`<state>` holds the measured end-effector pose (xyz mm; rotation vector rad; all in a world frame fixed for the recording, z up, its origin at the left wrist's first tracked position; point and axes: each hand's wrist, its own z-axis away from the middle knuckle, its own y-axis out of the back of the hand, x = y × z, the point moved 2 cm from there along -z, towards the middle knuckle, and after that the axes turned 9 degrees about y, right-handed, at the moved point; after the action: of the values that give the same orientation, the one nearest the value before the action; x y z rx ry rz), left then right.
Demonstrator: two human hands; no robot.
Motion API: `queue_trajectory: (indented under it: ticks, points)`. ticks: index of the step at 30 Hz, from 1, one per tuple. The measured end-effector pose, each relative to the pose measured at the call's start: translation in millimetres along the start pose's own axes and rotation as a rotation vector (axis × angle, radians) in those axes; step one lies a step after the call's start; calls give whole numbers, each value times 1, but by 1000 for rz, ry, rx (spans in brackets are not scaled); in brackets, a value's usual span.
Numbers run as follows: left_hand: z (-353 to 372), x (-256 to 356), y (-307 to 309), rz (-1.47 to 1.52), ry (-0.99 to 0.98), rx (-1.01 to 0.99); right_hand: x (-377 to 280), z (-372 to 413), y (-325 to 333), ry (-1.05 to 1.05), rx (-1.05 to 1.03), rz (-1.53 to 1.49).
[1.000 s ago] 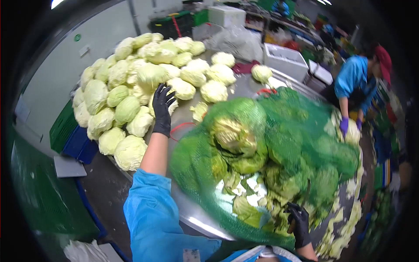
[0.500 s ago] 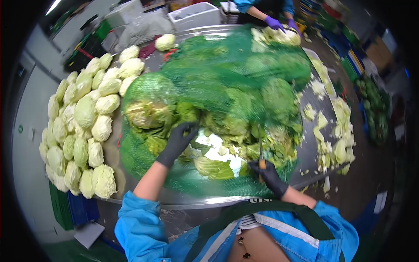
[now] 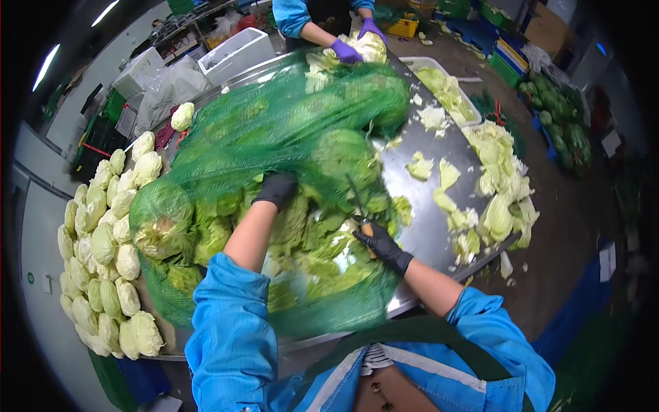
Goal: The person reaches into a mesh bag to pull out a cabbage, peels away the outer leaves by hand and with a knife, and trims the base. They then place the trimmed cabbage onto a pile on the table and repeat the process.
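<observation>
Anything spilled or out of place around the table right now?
Yes, mildly: leaf scraps lie loose on the metal table, outside the white tray holding other leaves, and a few pale bits seem to be on the floor.

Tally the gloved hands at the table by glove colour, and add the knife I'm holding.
Black gloves: 2, your left hand and right hand
Purple gloves: 2, the co-worker's hands
Knife: 1, in your right hand
Total: 5
</observation>
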<state>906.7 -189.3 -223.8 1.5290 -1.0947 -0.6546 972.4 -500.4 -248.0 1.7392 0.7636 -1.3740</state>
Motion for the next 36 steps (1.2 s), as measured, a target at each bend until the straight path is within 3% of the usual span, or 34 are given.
queue_trajectory:
  ticks: [1, 2, 3, 4, 5, 6, 8, 9, 10, 12, 13, 14, 15, 16, 18, 20, 22, 24, 25, 26, 28, 30, 32, 33, 34, 36]
  points:
    - [-20, -2, -13, 107, -37, 116, -10, -3, 15, -182, -58, -50]
    - [-43, 1, -19, 209, -68, 240, 3, -8, 25, 8, 88, -30]
    - [-74, 31, 11, 298, 354, -129, -1, -17, 38, -12, 160, -88]
    - [-88, 59, 36, 294, 388, -107, -3, -25, 52, -43, 226, -153]
    - [-95, 83, 50, 257, 384, -194, -17, -44, 71, 234, 321, -123]
    - [-99, 94, 49, 223, 381, -287, -19, -59, 84, 207, 319, -377]
    - [-116, 93, 32, 278, 388, -245, 15, -87, 100, 86, 274, -560]
    - [-119, 97, 28, 339, 357, -211, -9, -94, 113, 34, 149, -358]
    - [-115, 99, 23, 337, 388, -215, -14, -101, 113, 188, 217, -220]
    - [-100, 114, 29, 230, 462, -245, -4, -108, 120, 77, 124, -394]
    - [-78, 125, 33, 570, 581, -155, 0, -109, 122, 66, 92, -397]
    - [-58, 138, 42, 573, 618, -151, 7, -106, 124, -2, 85, -592]
    - [-38, 152, 53, 773, 646, -151, 10, -100, 123, -81, 83, -785]
    - [-12, 167, 59, 975, 672, -143, 10, -97, 121, 7, 71, -811]
    - [63, 185, 49, 471, 886, 227, 8, -81, 128, -166, -8, -819]
    - [129, 230, 27, 705, 881, 446, -6, -70, 136, -192, -70, -931]
    - [169, 271, 24, 683, 798, 397, -30, -53, 157, -124, -115, -612]
    - [193, 283, 25, 994, 870, 319, -19, -24, 161, -89, -114, -355]
    - [196, 282, 24, 1154, 943, 399, -18, -1, 165, -239, -143, -407]
    - [198, 274, 24, 1170, 950, 372, -17, 19, 169, -261, -127, -397]
    - [199, 251, 12, 1663, 1231, 167, -15, 49, 172, -355, -173, -379]
    - [197, 248, -4, 1585, 1107, 118, -13, 67, 173, -364, -131, -383]
    - [189, 242, -16, 1193, 953, -119, -9, 92, 181, -374, -91, -408]
    - [179, 241, -5, 1179, 1046, -164, -4, 99, 184, -441, -62, -388]
    - [165, 238, 7, 885, 950, -244, -3, 100, 187, -440, -39, -384]
    - [142, 261, 33, 406, 605, -16, -7, 95, 193, -329, 19, -267]
